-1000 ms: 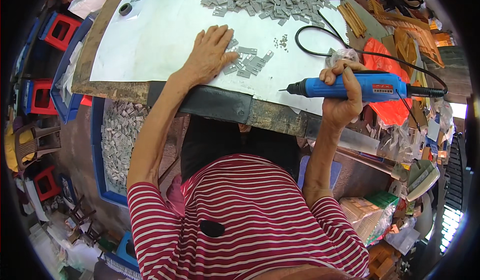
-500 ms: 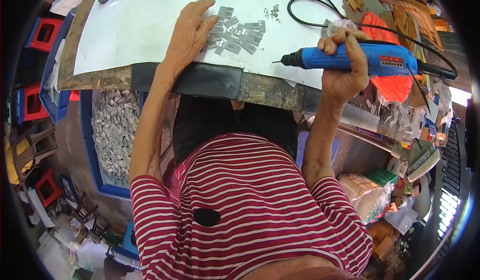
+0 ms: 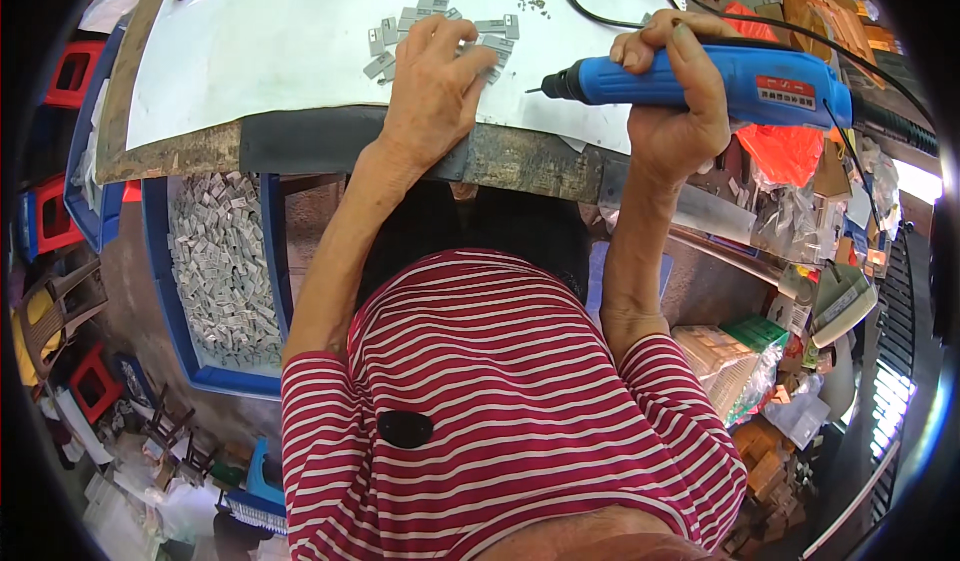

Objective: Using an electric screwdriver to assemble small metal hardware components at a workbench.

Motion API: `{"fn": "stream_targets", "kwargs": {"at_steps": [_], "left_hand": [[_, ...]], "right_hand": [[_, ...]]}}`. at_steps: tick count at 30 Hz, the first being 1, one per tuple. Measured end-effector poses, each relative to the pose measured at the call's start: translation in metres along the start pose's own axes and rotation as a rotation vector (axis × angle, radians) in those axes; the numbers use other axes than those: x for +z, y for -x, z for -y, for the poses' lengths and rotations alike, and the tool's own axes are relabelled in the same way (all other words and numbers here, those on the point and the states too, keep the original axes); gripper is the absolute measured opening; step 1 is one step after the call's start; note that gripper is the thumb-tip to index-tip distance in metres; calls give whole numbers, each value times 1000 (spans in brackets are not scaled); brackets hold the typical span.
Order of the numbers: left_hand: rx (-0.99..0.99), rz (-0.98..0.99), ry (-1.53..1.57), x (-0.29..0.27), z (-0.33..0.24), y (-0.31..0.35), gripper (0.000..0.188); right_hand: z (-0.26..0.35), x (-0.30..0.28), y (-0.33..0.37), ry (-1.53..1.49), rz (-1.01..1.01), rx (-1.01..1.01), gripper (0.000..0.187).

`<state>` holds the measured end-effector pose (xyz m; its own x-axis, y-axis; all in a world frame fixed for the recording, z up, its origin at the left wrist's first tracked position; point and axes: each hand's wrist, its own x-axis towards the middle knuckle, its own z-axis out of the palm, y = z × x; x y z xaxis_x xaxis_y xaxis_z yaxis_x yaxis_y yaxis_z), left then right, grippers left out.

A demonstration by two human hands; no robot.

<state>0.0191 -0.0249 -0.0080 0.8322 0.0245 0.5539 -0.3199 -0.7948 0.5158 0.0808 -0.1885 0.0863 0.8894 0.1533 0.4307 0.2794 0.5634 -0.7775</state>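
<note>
**Hand on the plates, driver pointing in**

A blue plastic bin of small grey metal plates [image 3: 222, 261] sits low at the left, under the white-topped workbench [image 3: 260, 51]. On that top, the left hand [image 3: 432, 86] lies flat and spread, unclenched, pressing a small cluster of grey rectangular plates [image 3: 420, 16]. Just to its right, the right hand [image 3: 672, 101] is wrapped tight around a blue corded electric screwdriver [image 3: 720, 83]. The tool's long axis runs roughly level, left to right, its dark tip pointing left at the plates, close beside the left hand's fingers.
</note>
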Motion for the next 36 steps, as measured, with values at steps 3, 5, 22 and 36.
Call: {"fn": "stream_targets", "kwargs": {"at_steps": [3, 5, 22, 36], "left_hand": [[11, 33, -51, 2, 1, -1, 20], [5, 41, -54, 3, 1, 0, 20], [25, 57, -86, 5, 1, 2, 17], [-38, 13, -31, 1, -10, 12, 17]], "right_hand": [[-1, -1, 0, 29, 27, -5, 15], [-1, -3, -1, 23, 31, 14, 15], [-4, 2, -1, 45, 1, -47, 14], [-10, 10, -2, 64, 82, 1, 10]]}}
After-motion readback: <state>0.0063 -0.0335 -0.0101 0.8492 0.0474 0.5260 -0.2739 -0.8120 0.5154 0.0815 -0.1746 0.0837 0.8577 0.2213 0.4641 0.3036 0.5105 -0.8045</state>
